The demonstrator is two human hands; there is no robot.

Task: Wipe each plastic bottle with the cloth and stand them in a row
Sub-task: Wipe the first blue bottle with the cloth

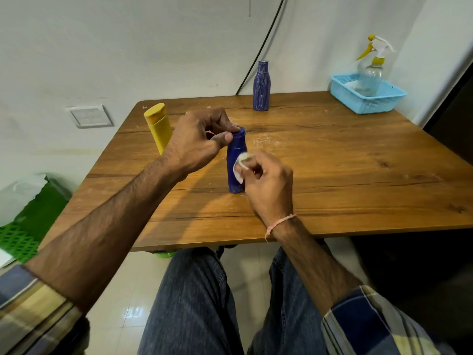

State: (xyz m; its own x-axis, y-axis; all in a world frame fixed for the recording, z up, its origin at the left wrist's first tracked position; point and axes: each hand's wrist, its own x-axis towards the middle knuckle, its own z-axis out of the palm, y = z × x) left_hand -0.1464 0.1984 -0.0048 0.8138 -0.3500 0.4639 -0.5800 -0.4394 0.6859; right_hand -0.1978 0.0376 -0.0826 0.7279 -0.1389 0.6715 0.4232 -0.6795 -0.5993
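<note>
Blue plastic bottle (236, 162) stands mid-table; our left hand (198, 143) pinches its cap, our right hand (266, 180) presses a small white cloth (242, 165) against its side. Pushing sideways could tip it. Yellow bottle (158, 128) stands just left; streaked blue bottle (261, 85) and blue basket (368, 94) far off.

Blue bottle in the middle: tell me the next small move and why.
Probably drag the white cloth down the side of the blue bottle. The left hand pinches the cap, holding the bottle upright on the table, and the right hand presses the cloth at mid-height, so the lower body seems not yet wiped.
</note>
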